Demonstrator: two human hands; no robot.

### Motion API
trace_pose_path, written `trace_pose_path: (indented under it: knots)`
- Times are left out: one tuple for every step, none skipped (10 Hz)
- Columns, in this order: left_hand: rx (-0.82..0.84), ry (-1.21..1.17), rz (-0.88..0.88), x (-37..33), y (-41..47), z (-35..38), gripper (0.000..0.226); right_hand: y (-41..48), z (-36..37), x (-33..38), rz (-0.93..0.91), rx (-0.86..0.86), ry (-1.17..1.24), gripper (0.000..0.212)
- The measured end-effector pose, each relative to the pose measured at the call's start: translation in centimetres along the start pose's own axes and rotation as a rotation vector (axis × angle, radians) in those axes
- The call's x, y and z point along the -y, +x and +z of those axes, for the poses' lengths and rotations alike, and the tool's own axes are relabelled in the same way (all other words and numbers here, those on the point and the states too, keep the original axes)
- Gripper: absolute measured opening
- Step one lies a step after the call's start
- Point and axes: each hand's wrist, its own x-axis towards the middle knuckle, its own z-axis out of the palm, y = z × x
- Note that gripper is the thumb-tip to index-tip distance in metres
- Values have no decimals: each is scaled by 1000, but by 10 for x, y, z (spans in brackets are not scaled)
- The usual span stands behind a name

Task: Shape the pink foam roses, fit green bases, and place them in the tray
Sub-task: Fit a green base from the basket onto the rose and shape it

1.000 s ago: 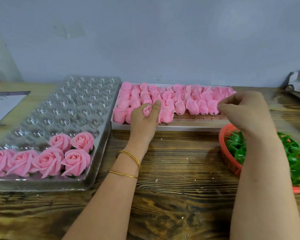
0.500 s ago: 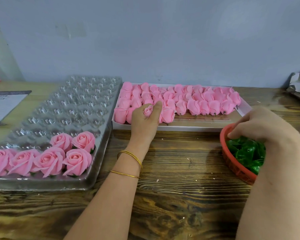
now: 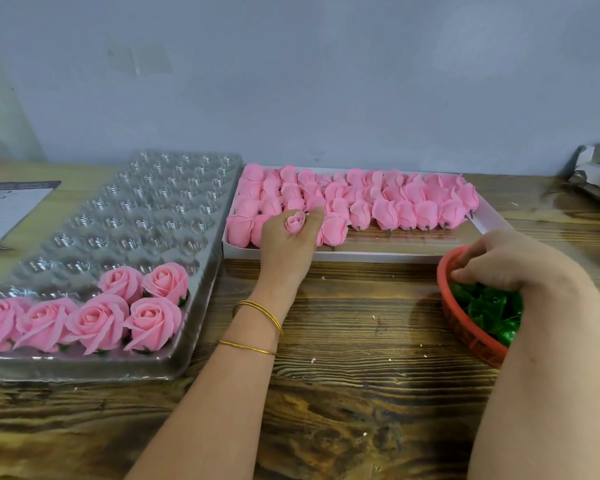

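Snugly inside left grip (image 3: pixel 286 249) — one pink rosebud (image 3: pixel 295 222).

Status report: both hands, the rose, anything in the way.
Left hand grips a closed rose bud over the white box. Right hand down in the red basket among green bases, grip unseen. Tray holds six finished roses. Nothing blocking.

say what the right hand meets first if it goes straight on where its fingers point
Probably the glossy green plastic bases in the red plastic basket; whether the right hand touches them is unclear.
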Motion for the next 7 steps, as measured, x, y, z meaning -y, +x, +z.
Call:
trace_pose_path:
  knots:
    - [-1, 0, -2, 0, -1, 0, 48, 1, 0, -2, 0, -4, 15, 12]
    - [1, 6, -3, -1, -2, 0, 44, 4, 0, -3, -7, -19, 30, 11]
    - [4, 11, -3, -3, -3, -1, 42, 3, 0, -2, -13, -39, 42, 12]
    - [6, 10, -4, -3, -4, -1, 43, 4, 0, -1, -8, -42, 48, 13]
    - [8, 3, -14, -4, -4, -1, 45, 4, 1, -1, -16, -52, 63, 14]
    - [13, 1, -22, -4, -4, -1, 46, 7, 0, -2, -16, -62, 77, 15]
    - [16, 1, -20, -4, -4, -1, 46, 7, 0, -2, -14, -71, 79, 17]
